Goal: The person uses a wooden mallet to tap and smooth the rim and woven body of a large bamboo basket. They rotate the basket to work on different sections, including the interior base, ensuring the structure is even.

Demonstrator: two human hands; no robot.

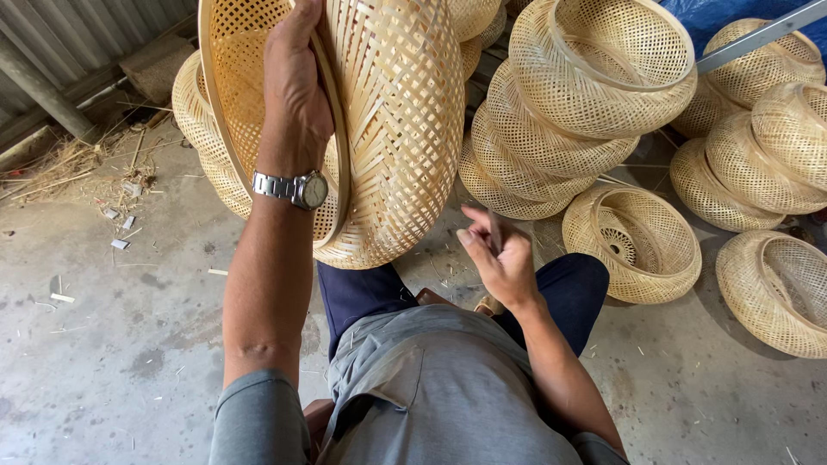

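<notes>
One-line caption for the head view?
Left hand grips woven bamboo basket by its rim; right hand pinches a small dark tool.

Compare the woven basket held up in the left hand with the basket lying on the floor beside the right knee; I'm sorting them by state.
The held basket is off the floor, gripped at its rim by the left hand; the floor basket rests untouched on concrete. The held basket's opening faces left, while the floor basket's faces up toward the camera. The held basket fills more of the frame. Both are pale, rounded bamboo weave.
</notes>
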